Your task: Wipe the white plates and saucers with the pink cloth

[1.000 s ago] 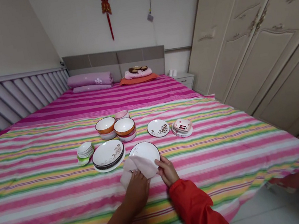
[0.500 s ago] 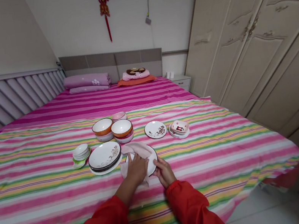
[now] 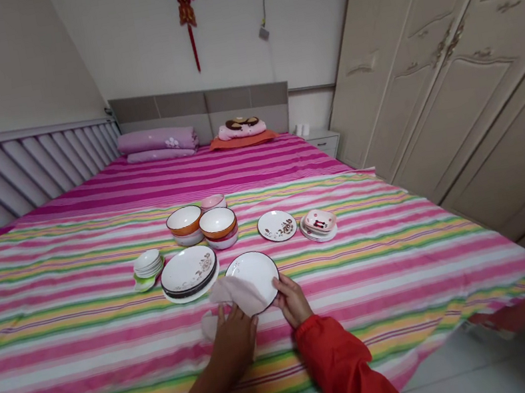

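A white plate (image 3: 254, 271) with a dark rim is tilted above the bed, its right edge pinched in my right hand (image 3: 291, 298), thumb on top. My left hand (image 3: 235, 338) grips a pale pinkish cloth (image 3: 237, 292) that lies over the plate's lower left part. Just left of them sits a stack of larger plates (image 3: 188, 269) with a brown flower print. Beyond the held plate are stacked bowls (image 3: 217, 222) with orange and pink outsides. A small flowered plate (image 3: 276, 226) lies to the right of the bowls.
Small white bowls (image 3: 146, 260) stand stacked on a green dish (image 3: 144, 283) at the left. A pink square dish (image 3: 320, 221) tops small plates at the right. Folded bedding (image 3: 159, 141) lies by the headboard (image 3: 181, 110); a wardrobe (image 3: 428, 72) stands to the right.
My left hand has drawn the cloth down and left across the plate, baring more of its white surface. My right hand keeps its hold on the edge. The view has shifted slightly.
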Demonstrator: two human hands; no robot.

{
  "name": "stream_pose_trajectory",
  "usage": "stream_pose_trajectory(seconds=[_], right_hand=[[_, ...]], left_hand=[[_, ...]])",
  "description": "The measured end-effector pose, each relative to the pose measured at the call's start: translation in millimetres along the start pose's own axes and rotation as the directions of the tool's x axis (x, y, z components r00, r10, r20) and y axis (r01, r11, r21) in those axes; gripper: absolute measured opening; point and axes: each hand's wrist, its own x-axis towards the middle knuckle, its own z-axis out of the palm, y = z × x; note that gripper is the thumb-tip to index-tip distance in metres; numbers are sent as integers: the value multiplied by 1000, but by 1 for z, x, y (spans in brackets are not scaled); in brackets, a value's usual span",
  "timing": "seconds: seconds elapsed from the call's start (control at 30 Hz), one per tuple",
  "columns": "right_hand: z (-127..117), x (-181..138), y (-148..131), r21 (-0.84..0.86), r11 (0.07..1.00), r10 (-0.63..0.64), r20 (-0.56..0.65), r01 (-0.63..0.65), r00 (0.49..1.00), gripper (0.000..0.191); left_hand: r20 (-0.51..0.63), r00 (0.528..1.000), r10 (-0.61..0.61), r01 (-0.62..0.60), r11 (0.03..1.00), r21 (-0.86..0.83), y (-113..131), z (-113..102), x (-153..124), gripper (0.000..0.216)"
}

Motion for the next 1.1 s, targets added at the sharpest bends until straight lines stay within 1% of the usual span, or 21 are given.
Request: stream_pose_trajectory(seconds=[0.13,0.23,0.33,0.43,0.57,0.63,0.77,0.9,1.0,1.1], right_hand=[[1,0,0,-5,999,-36,16,36,999,32],[0,1,-1,0,1000,-17,31,17,999,33],[-2,2,-1,16,1000,0,31,-1,1000,30],[-3,4,0,39,999,-2,38,0,999,30],[-5,5,2,46,999,7,27,-8,1000,29],[-5,6,2,42,999,10,10,-10,1000,32],[-7,7,3,9,1000,2,1,-2,1000,35],[-6,6,3,4,1000,-7,-8,7,1000,37],[-4,5,3,0,1000,-2,-11,2,1000,36],[-3,4,3,-2,1000,0,-19,0,1000,37]], left_hand=[[12,997,74,-73,995,-61,10,4,12,35],[36,993,110,-106,990,-98,14,4,32,36],[75,990,120,-112,989,-97,15,3,54,38],[127,988,91,-83,994,-67,12,2,74,41],[133,990,47,-45,999,-21,7,-1,93,42],[137,991,-1,-2,1000,17,4,-3,97,43],[151,979,-134,121,988,91,-3,-9,93,45],[111,973,-204,190,974,126,-11,-13,72,40],[67,977,-203,195,974,116,-13,-16,49,36],[23,988,-150,148,987,67,-10,-16,24,36]])
